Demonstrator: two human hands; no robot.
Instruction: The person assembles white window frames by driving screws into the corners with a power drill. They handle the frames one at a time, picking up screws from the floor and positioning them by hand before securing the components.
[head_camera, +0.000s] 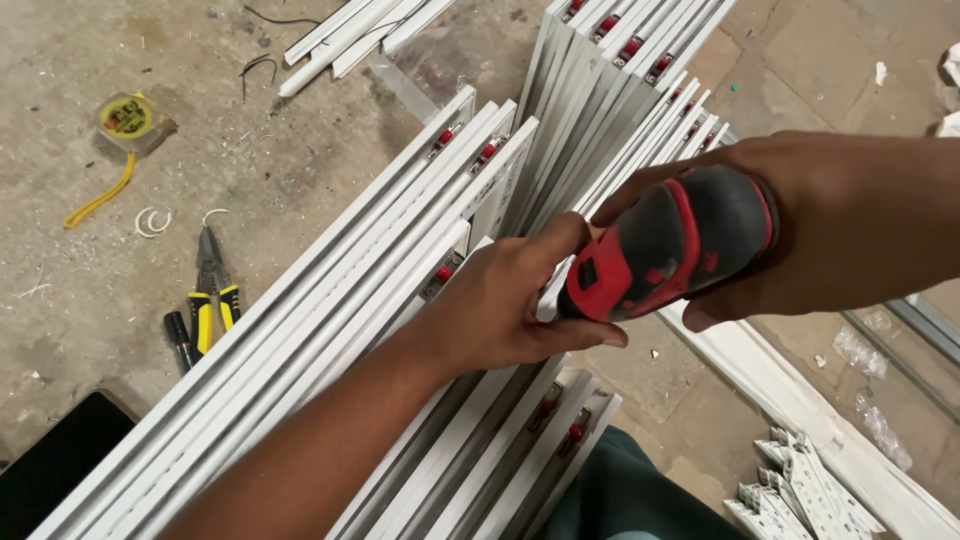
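My right hand (800, 225) grips a red and black power drill (665, 245), held over a stack of white window frames (330, 300) that lean together on edge. My left hand (505, 300) rests on top of the frames just left of the drill, thumb touching the drill's front end. The drill's bit is hidden behind my left hand. Small red and black fittings (443, 272) sit on the frame edges.
On the concrete floor at left lie a yellow tape measure (127, 120) with its tape pulled out, yellow-handled pliers (212, 290) and a black tool beside them. More white profiles (350, 35) lie at the top, a white rail (800, 410) and small white parts (810, 490) at lower right.
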